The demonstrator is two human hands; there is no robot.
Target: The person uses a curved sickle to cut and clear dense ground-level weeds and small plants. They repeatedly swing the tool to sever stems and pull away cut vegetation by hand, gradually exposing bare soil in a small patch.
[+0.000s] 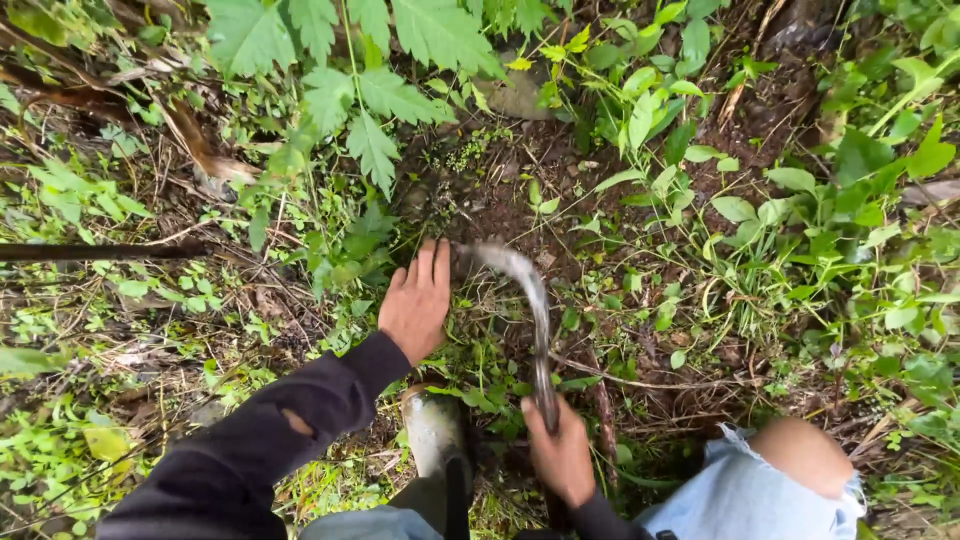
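Note:
My left hand (pixel 418 298) reaches forward into the low weeds, fingers together and curled down against the ground beside a patch of dark soil (pixel 505 185). My right hand (pixel 560 455) is closed around the handle of a curved sickle (pixel 532 300). The sickle's blade is blurred and arcs up to a tip right next to my left fingertips. Whether the left fingers clasp any stems is hidden by the leaves. A dark sleeve covers my left forearm.
Dense green weeds and broad serrated leaves (pixel 370 90) surround the soil patch. A grey rubber boot (pixel 435 435) stands between my arms. My bare right knee (pixel 800 455) shows through torn light jeans. A dark stick (pixel 100 251) lies at left.

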